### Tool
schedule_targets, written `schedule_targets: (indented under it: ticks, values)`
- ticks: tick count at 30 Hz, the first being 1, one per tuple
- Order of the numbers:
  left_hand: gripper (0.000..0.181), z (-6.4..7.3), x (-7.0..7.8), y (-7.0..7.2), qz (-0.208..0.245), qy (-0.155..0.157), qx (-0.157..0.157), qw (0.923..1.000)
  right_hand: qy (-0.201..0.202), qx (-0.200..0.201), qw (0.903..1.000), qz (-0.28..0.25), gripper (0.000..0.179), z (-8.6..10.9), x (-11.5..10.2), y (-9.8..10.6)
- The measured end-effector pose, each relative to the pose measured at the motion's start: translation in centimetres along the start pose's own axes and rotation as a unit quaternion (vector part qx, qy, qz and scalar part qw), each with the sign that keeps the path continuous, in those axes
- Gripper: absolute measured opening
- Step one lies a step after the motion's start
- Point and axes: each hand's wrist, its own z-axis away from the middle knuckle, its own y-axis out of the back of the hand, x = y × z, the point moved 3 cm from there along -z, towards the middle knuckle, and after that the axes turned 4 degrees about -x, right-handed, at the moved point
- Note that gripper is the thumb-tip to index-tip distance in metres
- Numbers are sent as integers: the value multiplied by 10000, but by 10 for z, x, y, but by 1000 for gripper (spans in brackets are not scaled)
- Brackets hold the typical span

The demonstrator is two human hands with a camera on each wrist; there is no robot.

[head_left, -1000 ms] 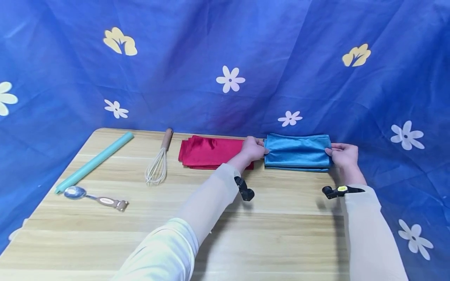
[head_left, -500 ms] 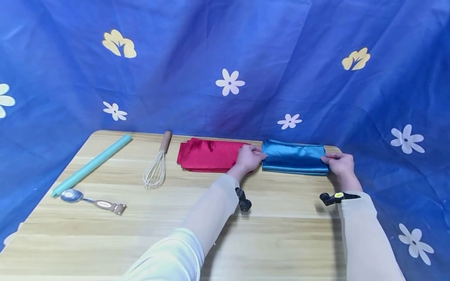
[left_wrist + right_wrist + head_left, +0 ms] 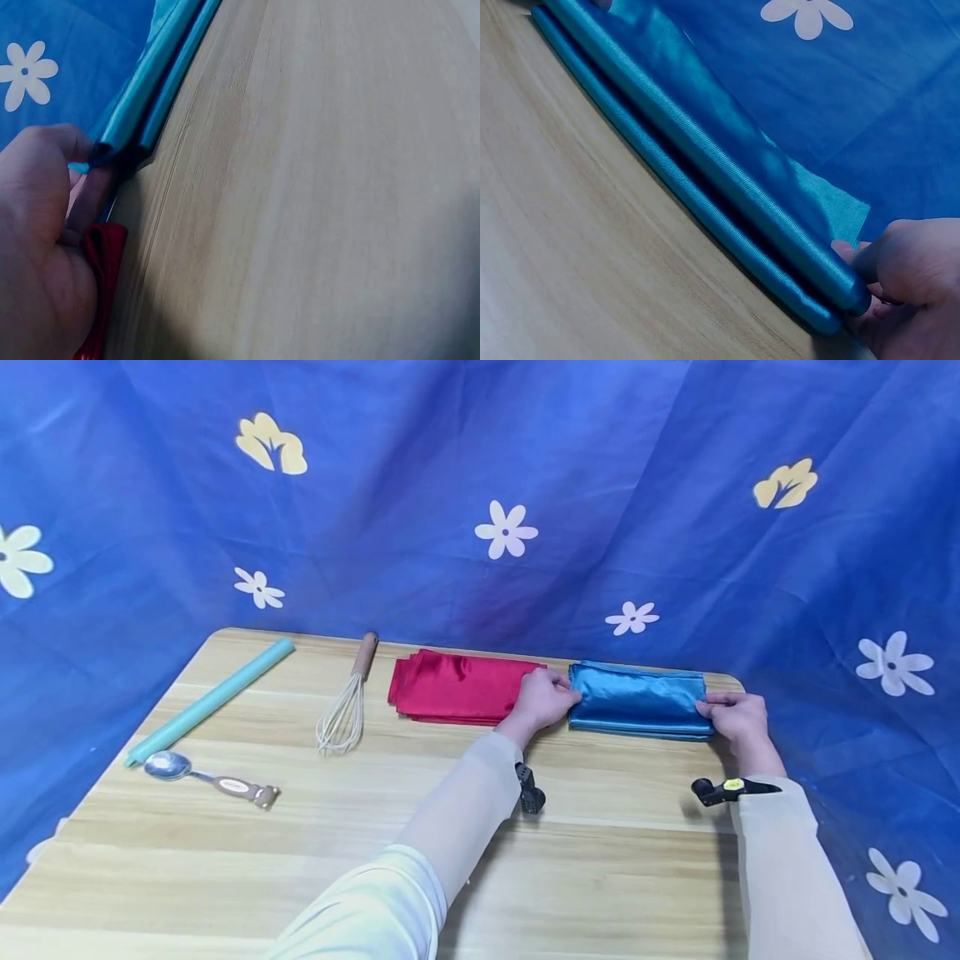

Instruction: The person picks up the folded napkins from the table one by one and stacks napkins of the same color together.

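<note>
A folded, shiny teal satin cloth lies along the back right edge of the table, its layers stacked in a flat rectangle. My left hand pinches its left end, thumb on top and fingers underneath, as the left wrist view shows. At the opposite end, my right hand pinches the right edge between thumb and fingers. Seen from the right wrist, the teal cloth shows two rounded front folds. Just left of it is a folded red satin cloth, its right end partly hidden behind my left hand.
A whisk with a brown handle lies left of the red cloth. Farther left are a teal rod and a spoon with a bear-shaped handle end. A blue flowered curtain hangs right behind the wooden table.
The teal cloth has come down and slightly toward me, and the table's back right corner now shows behind it. Both hands have kept their pinch on its ends. The head view has shifted a little.
</note>
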Motion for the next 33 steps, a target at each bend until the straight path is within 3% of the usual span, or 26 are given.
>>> schedule_targets:
  ticks: [16, 23, 33]
  values:
    - [17, 0, 0, 2, -75, -115, -93, 9999, 342, -67, 9991, 230, 41, 1, 2, 6]
    - [14, -2, -1, 7, -41, -189, 1, 9998, 425, 304, 9983, 262, 42, -1, -2, 3]
    - [9, -2, -2, 0, -42, -33, -59, 10000, 260, 253, 9991, 203, 45, 4, 5, 7]
